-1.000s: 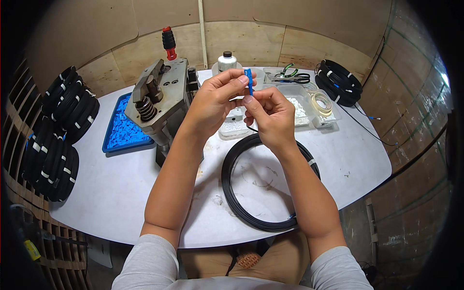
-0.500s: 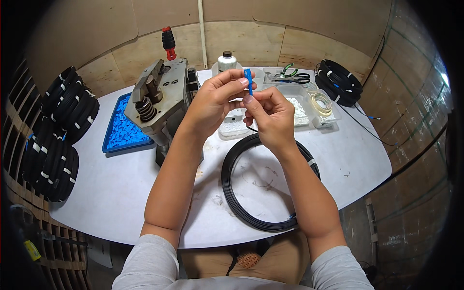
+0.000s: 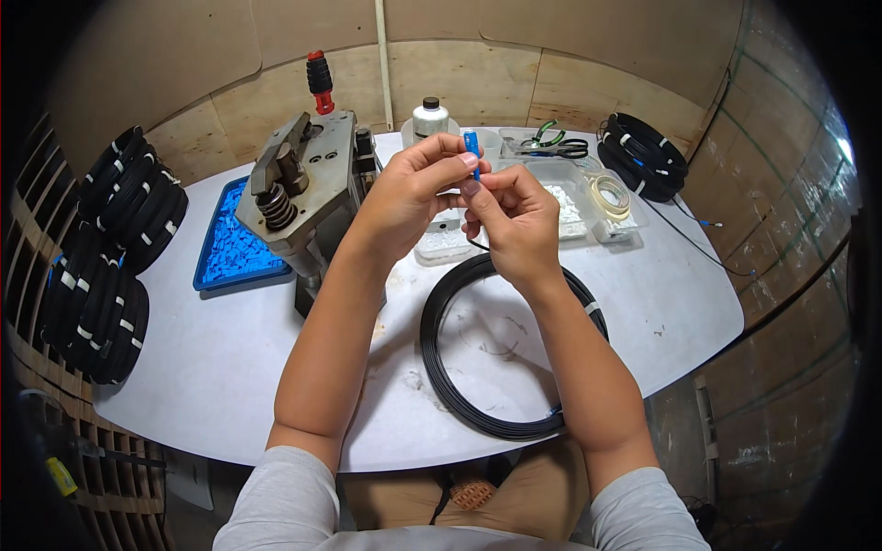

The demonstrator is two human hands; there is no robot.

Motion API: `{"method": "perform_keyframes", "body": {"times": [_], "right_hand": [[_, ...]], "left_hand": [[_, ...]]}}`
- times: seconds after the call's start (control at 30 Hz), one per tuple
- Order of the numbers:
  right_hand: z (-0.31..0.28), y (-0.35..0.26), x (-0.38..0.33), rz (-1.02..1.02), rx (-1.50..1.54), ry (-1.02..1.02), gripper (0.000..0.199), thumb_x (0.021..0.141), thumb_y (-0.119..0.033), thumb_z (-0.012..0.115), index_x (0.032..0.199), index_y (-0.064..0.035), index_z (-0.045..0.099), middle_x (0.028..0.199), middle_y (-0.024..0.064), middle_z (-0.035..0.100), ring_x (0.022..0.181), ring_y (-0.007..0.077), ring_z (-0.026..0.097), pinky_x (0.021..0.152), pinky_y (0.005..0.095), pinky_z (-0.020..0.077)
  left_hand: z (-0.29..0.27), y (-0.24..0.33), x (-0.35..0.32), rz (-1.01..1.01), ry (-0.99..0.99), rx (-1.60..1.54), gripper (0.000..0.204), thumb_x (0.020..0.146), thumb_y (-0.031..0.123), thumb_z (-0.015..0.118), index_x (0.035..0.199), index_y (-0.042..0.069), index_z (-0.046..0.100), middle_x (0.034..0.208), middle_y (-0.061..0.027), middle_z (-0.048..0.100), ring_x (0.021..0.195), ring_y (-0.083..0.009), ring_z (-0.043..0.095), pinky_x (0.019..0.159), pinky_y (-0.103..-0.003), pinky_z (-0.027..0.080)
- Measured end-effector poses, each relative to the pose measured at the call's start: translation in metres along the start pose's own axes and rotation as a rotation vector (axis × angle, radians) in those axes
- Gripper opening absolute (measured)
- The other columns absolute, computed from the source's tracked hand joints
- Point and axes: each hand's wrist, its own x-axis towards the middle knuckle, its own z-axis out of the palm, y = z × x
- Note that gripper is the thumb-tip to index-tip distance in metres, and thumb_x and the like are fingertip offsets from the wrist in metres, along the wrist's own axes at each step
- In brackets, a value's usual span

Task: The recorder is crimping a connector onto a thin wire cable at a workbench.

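A small blue cable connector (image 3: 471, 143) stands upright between my two hands, above the table's middle. My left hand (image 3: 415, 188) pinches it between thumb and fingers, its top end poking out above them. Just below, my right hand (image 3: 519, 216) is closed with thumb and forefinger on the connector's lower end, where a bit of blue shows. A black cable (image 3: 479, 245) runs down from under my right hand toward the coil of black cable (image 3: 439, 367) lying on the table beneath my right forearm. The fingers hide where connector and cable meet.
To the left stand a metal hand press (image 3: 317, 174) with a red-black handle and a blue tray (image 3: 241, 283) of small blue parts. Cable coils (image 3: 129, 202) are stacked at far left, another coil (image 3: 643, 156) at back right. Behind are a bottle (image 3: 430, 119), pliers (image 3: 548, 134) and clear bins (image 3: 579, 241).
My left thumb and fingers have shifted slightly down along the connector, so less blue shows between my hands. My right hand has hardly moved.
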Motion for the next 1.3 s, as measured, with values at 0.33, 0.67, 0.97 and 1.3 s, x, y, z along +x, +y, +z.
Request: {"method": "perform_keyframes", "body": {"times": [0.33,0.67,0.97,1.3], "right_hand": [[0.0007,-0.0021,0.0003,-0.004,-0.037,0.005,0.011,0.092,-0.008,0.066,0.085,-0.0037,0.058,0.066,0.0007,0.061,0.055,0.0052,0.054,0.049,0.0207,0.0435],[0.0003,-0.001,0.0,-0.008,-0.042,0.004,0.012,0.092,-0.011,0.066,0.085,-0.0038,0.059,0.066,0.0002,0.06,0.055,0.0047,0.053,0.049,0.0207,0.0417],[0.0006,-0.002,0.0002,0.05,-0.015,-0.001,0.014,0.094,-0.013,0.064,0.085,-0.0025,0.059,0.066,0.001,0.06,0.054,0.0048,0.053,0.049,0.0203,0.042],[0.0012,-0.0031,-0.0006,0.049,-0.048,0.009,0.014,0.093,-0.013,0.065,0.087,-0.0012,0.06,0.069,0.0025,0.062,0.056,0.0055,0.055,0.05,0.0208,0.0449]], "left_hand": [[0.0028,0.0027,-0.0013,-0.004,0.02,0.015,0.018,0.091,0.017,0.064,0.104,0.006,0.06,0.098,-0.0043,0.064,0.082,-0.0102,0.06,0.079,-0.028,0.049],[0.0033,0.0011,-0.0012,0.035,0.043,0.088,0.017,0.091,0.018,0.065,0.101,0.004,0.061,0.094,-0.003,0.065,0.082,-0.0092,0.059,0.078,-0.027,0.05],[0.0045,0.001,0.0001,0.089,0.056,0.134,0.016,0.092,0.014,0.061,0.099,0.001,0.064,0.094,-0.0052,0.064,0.082,-0.0115,0.06,0.076,-0.031,0.05],[-0.0001,0.0,-0.0004,0.089,0.074,0.108,0.019,0.092,0.015,0.062,0.103,0.0,0.065,0.094,-0.0066,0.065,0.086,-0.0136,0.062,0.08,-0.033,0.052]]}}
